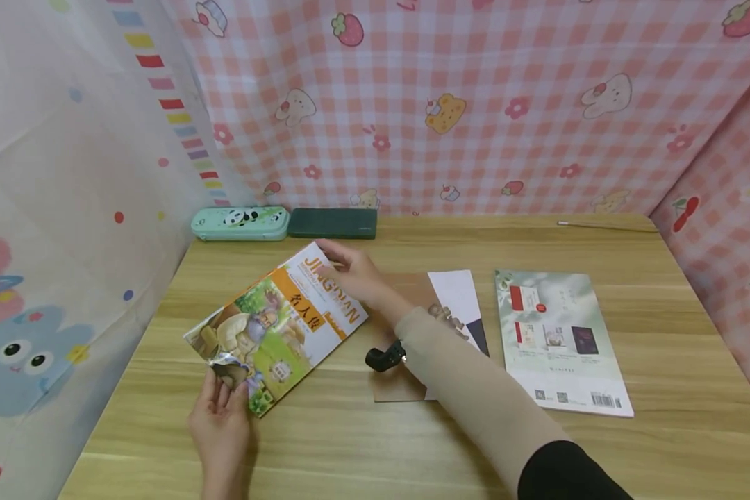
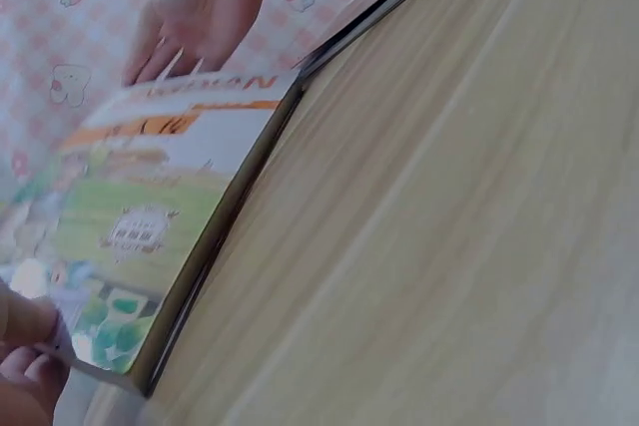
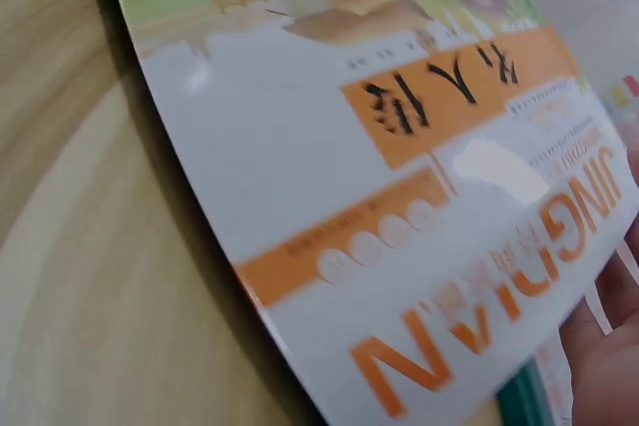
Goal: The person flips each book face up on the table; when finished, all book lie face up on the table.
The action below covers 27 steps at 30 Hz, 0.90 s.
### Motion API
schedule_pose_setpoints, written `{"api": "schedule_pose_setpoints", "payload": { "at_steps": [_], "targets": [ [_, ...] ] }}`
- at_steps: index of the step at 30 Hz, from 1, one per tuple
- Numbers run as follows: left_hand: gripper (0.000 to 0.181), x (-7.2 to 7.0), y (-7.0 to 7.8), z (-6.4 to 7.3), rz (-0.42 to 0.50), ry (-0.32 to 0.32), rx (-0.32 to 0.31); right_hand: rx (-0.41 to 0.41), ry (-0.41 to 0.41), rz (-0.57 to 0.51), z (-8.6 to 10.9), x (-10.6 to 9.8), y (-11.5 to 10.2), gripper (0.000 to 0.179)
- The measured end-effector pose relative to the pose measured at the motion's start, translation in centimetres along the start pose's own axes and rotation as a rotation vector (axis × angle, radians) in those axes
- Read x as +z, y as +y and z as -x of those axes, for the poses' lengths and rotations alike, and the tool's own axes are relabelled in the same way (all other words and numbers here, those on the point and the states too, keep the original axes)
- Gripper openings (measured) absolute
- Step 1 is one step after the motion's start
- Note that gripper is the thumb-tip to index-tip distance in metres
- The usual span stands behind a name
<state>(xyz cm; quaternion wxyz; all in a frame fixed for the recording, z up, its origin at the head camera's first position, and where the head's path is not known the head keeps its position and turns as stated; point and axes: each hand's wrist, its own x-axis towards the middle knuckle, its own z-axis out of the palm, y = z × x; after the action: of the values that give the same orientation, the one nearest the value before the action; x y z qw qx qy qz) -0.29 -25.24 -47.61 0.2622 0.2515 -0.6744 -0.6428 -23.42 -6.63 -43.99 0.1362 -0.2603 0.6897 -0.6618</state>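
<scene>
A paperback book (image 1: 287,326) with an orange and white title band and a colourful illustrated cover sits at a slant on the left of the table, cover up. My left hand (image 1: 221,417) pinches its lower left edge, where the cover bends and shines; the thumb (image 2: 28,318) shows there in the left wrist view. At the opposite, title end, my right hand (image 1: 353,274) grips the book's top edge. In the right wrist view that hand's fingers (image 3: 614,296) lie at the edge beside the large orange letters.
Beneath my right forearm lies a brown and white book (image 1: 406,385), partly covered. A pale green book (image 1: 559,371) is to its right. Along the back stand a mint panda pencil case (image 1: 240,223) and a dark green case (image 1: 332,223). A thin stick (image 1: 606,226) lies at the back right.
</scene>
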Motion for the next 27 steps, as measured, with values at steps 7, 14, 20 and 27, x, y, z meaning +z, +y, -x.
{"api": "schedule_pose_setpoints", "payload": {
  "at_steps": [7,14,20,27],
  "targets": [
    [0.078,1.0,-0.1,-0.4,0.037,-0.002,-0.071,0.082,-0.018,0.059,-0.6,1.6,0.7,0.062],
    [0.073,1.6,0.0,-0.6,0.098,0.024,-0.12,0.173,-0.047,0.039,-1.2,2.0,0.9,0.053],
    [0.067,1.3,0.3,-0.8,0.151,-0.015,-0.199,0.215,-0.112,0.087,-1.7,1.8,1.0,0.056],
    [0.069,0.6,1.0,-0.9,0.197,-0.011,-0.279,0.254,-0.154,0.155,-1.6,1.7,2.1,0.058]
  ]
}}
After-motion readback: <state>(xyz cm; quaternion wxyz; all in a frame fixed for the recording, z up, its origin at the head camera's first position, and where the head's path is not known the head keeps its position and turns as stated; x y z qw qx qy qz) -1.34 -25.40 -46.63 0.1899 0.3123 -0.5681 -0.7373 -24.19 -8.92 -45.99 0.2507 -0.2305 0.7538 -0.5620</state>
